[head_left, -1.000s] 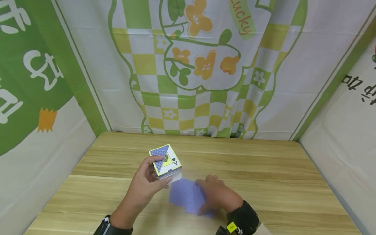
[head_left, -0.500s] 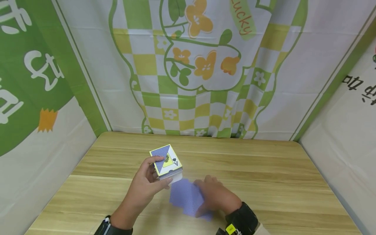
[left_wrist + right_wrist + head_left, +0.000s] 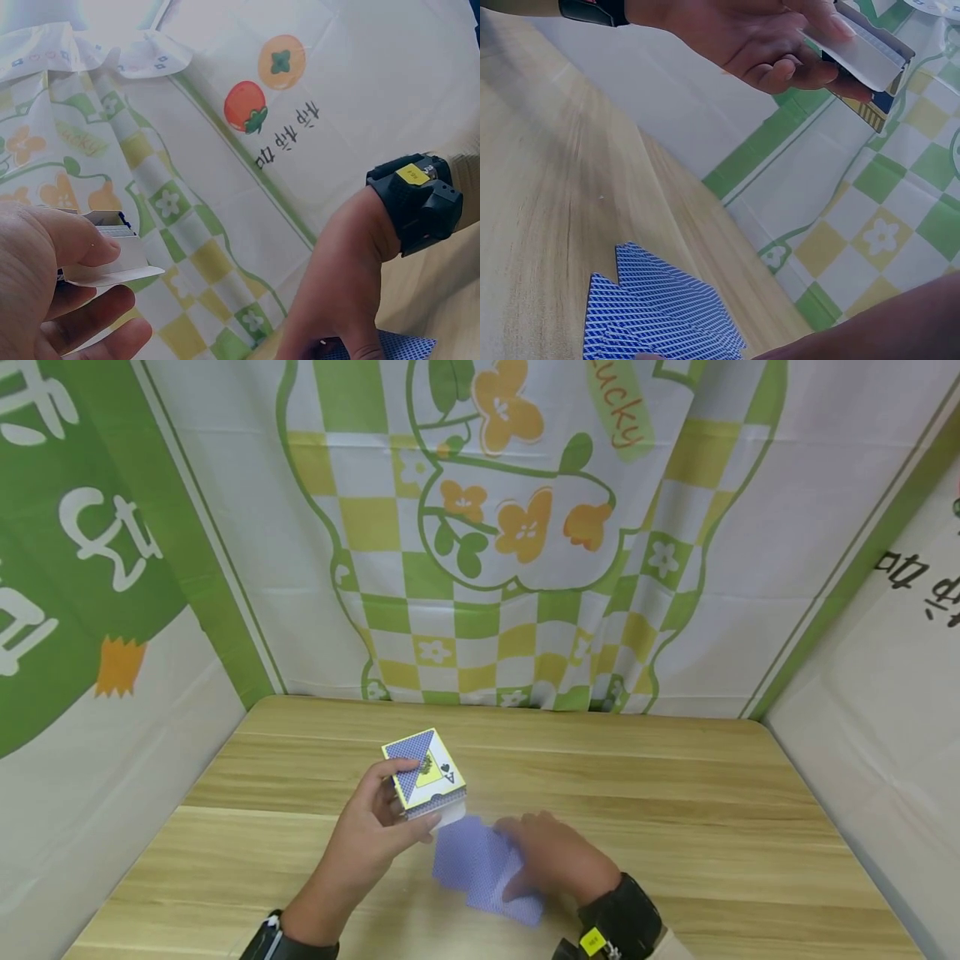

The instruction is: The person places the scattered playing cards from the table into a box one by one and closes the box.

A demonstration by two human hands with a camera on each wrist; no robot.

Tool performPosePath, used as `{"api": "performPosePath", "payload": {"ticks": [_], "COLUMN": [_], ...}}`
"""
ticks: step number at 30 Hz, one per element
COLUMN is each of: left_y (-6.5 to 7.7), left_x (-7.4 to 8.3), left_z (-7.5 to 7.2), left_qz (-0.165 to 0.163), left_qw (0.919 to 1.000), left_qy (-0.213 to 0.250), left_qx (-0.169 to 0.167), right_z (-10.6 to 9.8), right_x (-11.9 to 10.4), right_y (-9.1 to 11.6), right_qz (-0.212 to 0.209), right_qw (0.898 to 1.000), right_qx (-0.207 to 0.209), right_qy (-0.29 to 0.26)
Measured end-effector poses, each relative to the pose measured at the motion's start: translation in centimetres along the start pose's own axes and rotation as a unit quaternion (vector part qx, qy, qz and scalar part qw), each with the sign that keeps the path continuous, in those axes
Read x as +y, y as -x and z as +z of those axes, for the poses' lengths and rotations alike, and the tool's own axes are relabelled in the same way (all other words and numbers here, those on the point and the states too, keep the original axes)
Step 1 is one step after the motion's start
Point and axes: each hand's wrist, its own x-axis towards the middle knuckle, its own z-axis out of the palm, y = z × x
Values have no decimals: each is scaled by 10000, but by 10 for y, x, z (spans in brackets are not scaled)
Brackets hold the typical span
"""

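My left hand (image 3: 367, 827) holds a playing-card box (image 3: 435, 787) above the table, fingers and thumb around its sides. An ace of spades is printed on the box's upper face. Its end flap (image 3: 116, 271) hangs open in the left wrist view, with white edges showing inside the mouth. Blue-backed playing cards (image 3: 463, 858) lie face down in an uneven, overlapping spread on the wooden table. Over their right side, my right hand (image 3: 562, 853) grips the cards between thumb and fingers; its fingertips are partly hidden. In the right wrist view the cards (image 3: 660, 307) fan out with staggered edges.
The wooden table (image 3: 697, 793) reaches back to a green-and-yellow checked curtain (image 3: 465, 652). Printed cloth walls (image 3: 862, 693) stand on either side. Each wrist wears a black strap; the right one (image 3: 622, 914) has a yellow label.
My right hand shifts slightly over the cards, and the cards under its thumb slide a little toward the near edge. My left hand and the box stay nearly still.
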Motion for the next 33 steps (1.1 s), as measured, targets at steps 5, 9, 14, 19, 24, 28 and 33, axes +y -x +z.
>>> {"api": "performPosePath", "payload": {"ticks": [5,9,14,19,24,28,33], "left_y": [0,-1,-1,-1,-1,-1,-1], "left_x": [0,0,-1,-1,-2,-2,-1], "left_z": [0,0,-1,-1,-1,-1,-1], "left_qz": [7,19,14,42,47,63,69], "left_qw": [10000,10000,9999,9999,9999,9999,9999], "left_qy": [-17,1,-11,-6,-22,-21,-5], "left_qx": [-41,-48,-100,-123,-116,-120,-126], "right_z": [-4,-7,-11,-14,-15,-18,-23], "right_x": [1,1,1,2,4,6,10], "right_y": [1,1,4,5,5,6,8], "right_qz": [-116,-87,29,19,3,110,208], "right_qw": [9998,9994,9983,9978,9978,9986,9987], "right_qx": [160,325,545,605,599,464,304], "right_qy": [50,-65,-190,-256,-273,-250,-343]}}
